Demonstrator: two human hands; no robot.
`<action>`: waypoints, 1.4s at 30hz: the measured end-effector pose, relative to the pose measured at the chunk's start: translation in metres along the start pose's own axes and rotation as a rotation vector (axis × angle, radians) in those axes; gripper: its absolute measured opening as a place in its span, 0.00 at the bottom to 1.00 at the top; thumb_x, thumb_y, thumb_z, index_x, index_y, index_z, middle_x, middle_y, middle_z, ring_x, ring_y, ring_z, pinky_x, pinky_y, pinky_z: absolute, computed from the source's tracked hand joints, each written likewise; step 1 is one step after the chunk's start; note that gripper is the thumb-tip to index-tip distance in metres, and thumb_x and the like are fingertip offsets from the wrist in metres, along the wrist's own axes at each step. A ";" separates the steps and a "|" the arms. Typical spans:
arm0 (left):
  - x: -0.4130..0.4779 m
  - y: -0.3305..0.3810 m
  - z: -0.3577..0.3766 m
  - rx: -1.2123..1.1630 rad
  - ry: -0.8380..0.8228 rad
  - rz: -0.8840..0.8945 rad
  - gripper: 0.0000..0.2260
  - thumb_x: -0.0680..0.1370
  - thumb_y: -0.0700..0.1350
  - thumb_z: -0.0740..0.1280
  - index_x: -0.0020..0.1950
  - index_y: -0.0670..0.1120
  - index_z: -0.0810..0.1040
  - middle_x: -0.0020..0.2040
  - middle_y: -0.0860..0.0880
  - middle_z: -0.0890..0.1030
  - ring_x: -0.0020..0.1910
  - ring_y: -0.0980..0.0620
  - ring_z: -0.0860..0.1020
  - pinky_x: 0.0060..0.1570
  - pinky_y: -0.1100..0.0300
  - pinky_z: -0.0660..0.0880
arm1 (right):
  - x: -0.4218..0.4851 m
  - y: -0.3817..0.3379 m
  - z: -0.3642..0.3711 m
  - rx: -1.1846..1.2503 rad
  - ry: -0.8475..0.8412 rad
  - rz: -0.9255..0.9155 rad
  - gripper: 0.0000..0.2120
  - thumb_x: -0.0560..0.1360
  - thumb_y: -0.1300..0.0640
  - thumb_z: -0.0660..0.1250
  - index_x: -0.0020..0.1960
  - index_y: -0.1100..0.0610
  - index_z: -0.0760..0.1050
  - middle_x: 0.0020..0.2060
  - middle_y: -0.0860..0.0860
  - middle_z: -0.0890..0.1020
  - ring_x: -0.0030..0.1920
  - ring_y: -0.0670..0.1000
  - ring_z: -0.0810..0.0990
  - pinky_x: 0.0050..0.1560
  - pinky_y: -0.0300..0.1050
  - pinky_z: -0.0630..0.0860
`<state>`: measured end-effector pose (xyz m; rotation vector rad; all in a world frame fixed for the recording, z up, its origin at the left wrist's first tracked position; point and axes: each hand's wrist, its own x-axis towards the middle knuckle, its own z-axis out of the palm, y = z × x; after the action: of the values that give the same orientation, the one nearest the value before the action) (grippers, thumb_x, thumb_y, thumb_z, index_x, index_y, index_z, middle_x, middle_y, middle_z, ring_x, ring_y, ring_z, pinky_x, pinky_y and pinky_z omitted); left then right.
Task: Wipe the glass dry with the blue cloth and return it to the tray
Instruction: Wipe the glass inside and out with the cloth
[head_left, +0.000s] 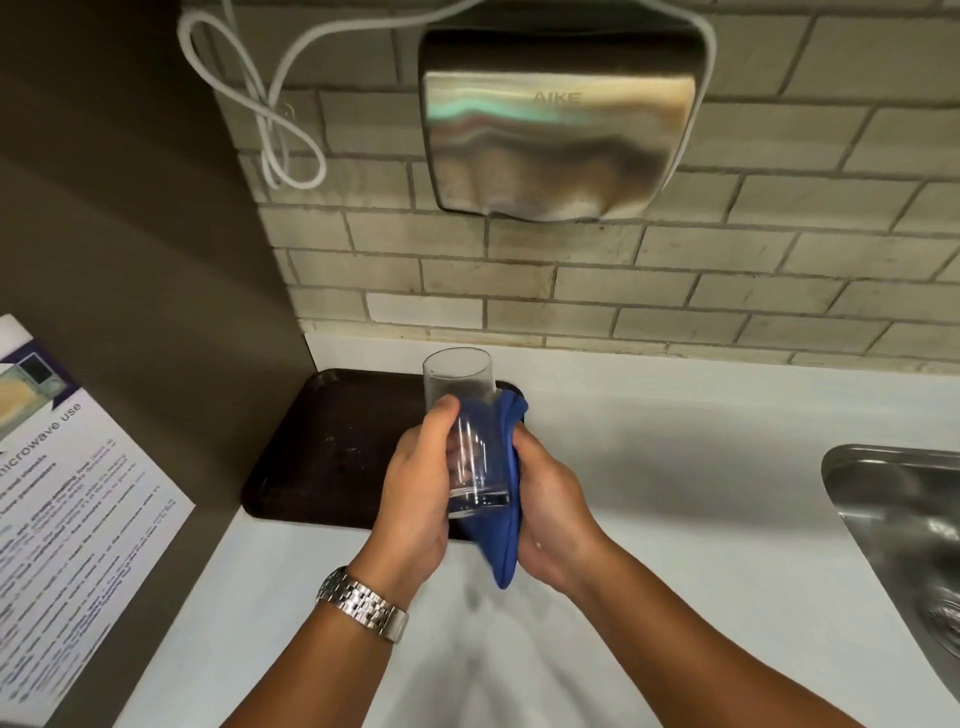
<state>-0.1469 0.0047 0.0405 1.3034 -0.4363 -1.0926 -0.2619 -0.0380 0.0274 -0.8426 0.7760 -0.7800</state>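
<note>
A clear drinking glass (460, 384) is held tilted above the near right part of the dark brown tray (332, 441), its open rim pointing away from me. My left hand (415, 499) is wrapped around the lower half of the glass from the left. My right hand (545, 519) presses the blue cloth (504, 519) against the right side of the glass. The cloth hangs down below the glass base. The tray lies flat on the white counter (675, 467) with nothing standing on it.
A steel sink (904, 519) is set into the counter at the right edge. A metal hand dryer (561, 130) hangs on the tiled wall, with a white cable (260, 88) looped beside it. A brown side panel with a microwave notice (67, 519) stands to the left.
</note>
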 end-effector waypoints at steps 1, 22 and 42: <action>0.000 -0.003 0.000 -0.002 0.016 -0.002 0.29 0.75 0.68 0.73 0.68 0.50 0.84 0.58 0.42 0.91 0.56 0.42 0.92 0.58 0.41 0.88 | 0.001 0.002 -0.002 0.009 -0.005 0.015 0.20 0.86 0.43 0.65 0.66 0.55 0.86 0.56 0.58 0.90 0.53 0.56 0.90 0.51 0.50 0.86; -0.009 -0.001 -0.007 -0.006 -0.091 -0.163 0.31 0.77 0.65 0.76 0.71 0.44 0.85 0.61 0.36 0.91 0.61 0.32 0.89 0.59 0.35 0.87 | 0.006 0.004 -0.004 -0.337 -0.026 -0.204 0.20 0.90 0.52 0.57 0.80 0.40 0.70 0.62 0.34 0.86 0.62 0.39 0.87 0.57 0.34 0.83; -0.008 -0.010 -0.013 0.007 -0.148 -0.037 0.38 0.54 0.76 0.84 0.55 0.54 0.91 0.54 0.43 0.93 0.53 0.43 0.93 0.48 0.47 0.90 | -0.004 0.009 -0.002 -0.264 -0.019 -0.168 0.24 0.84 0.40 0.63 0.79 0.35 0.70 0.64 0.44 0.88 0.63 0.50 0.88 0.65 0.51 0.85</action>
<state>-0.1448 0.0197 0.0304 1.2453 -0.5286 -1.2247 -0.2631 -0.0317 0.0194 -1.1624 0.8096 -0.8274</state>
